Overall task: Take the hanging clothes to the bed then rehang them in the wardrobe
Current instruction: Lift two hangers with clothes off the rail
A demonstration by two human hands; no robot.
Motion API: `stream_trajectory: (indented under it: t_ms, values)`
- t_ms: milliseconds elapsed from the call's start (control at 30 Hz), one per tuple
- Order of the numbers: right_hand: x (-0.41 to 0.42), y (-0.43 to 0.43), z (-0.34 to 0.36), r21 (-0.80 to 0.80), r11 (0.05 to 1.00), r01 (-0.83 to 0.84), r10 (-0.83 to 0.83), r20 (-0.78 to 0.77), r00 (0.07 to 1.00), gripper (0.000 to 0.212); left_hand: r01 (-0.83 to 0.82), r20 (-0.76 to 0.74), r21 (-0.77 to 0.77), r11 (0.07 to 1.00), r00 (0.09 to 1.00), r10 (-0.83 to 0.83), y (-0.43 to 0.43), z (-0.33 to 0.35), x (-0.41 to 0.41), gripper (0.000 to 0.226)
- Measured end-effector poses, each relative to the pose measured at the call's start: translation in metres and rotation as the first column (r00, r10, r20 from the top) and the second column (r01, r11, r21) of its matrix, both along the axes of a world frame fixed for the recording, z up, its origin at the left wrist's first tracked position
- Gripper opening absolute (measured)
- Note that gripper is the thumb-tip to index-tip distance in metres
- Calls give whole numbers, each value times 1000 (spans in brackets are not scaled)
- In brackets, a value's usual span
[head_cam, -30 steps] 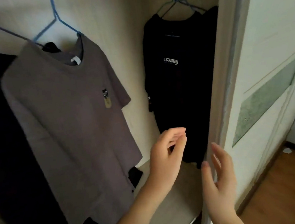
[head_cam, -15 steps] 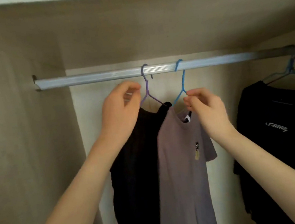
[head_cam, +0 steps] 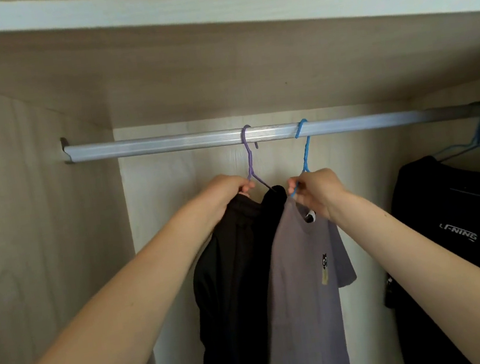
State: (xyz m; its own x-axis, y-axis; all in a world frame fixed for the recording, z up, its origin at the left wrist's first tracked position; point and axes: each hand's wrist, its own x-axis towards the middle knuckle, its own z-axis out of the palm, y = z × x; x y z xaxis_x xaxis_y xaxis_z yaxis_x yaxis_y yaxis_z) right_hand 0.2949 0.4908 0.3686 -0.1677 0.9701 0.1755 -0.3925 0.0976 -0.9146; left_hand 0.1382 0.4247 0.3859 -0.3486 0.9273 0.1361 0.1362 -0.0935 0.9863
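Both arms reach up into an open wooden wardrobe (head_cam: 46, 266), where a ribbed silver metal hanging rail (head_cam: 152, 145) runs across beneath the top shelf. The left hand (head_cam: 228, 192) has its grip closed on the neck of a thin purple wire hanger (head_cam: 250, 162), which carries a black garment (head_cam: 238, 272). The right hand (head_cam: 315, 190) has its grip pinched on the neck of a thin blue wire hanger (head_cam: 306, 149), which carries a grey short-sleeved T-shirt (head_cam: 304, 295). Both hooks sit over the rail, so both garments hang in the wardrobe, side by side and touching.

Step in hand, as judged: taking hold of two hangers at once, at the start of the removal phase; nothing has left the rail. The next move calls for raising each hanger enough for its hook to clear the rail, then drawing both outward and carrying them to the bed, which is not in view. The hooks curl over the rail, so a straight pull without lift would probably catch.

A third item, a black T-shirt (head_cam: 456, 231) on a second blue hanger (head_cam: 479, 143), hangs well apart at the right end of the rail and is untouched.

Legible marks: white lettering on the black T-shirt's chest reads "LI-NING". The grey T-shirt bears a small cartoon figure (head_cam: 325, 268) on the chest, dark-headed over a yellowish body, with no readable text. A white neck label (head_cam: 312, 218) shows inside its collar; its print is too small to read.
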Motion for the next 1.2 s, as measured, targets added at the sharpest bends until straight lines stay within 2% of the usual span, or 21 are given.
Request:
stream_trajectory:
  t_ms: [100,267,400,567,700,800,967,1200]
  values:
    - [-1,2,1,-28,999,-17,14,-104,994,22,-37,75,52,998,997,33,10,-4,7,29]
    - [5,18,7,-43,999,-11,3,-174,985,31,-116,10,62,991,993,116,21,8,8,30]
    - [10,35,27,-52,997,-64,47,-279,959,29,-73,24,104,992,997,71,26,29,6,28]
    - [9,49,38,-106,993,-53,29,-217,976,31,-21,53,180,983,999,12,25,38,14,35]
    - [13,70,31,-207,975,-77,4,-331,944,31,24,52,187,982,998,-35,3,34,29,35]
    - [21,81,8,-270,955,-126,21,-361,932,35,78,59,212,974,994,-93,-14,18,31,36]
    - [42,68,-44,-361,917,-172,65,-290,955,30,104,64,187,977,991,-118,-35,-29,23,32]
    - [79,22,-110,-408,883,-233,157,-211,965,33,92,50,107,990,994,-97,-57,-115,18,33]
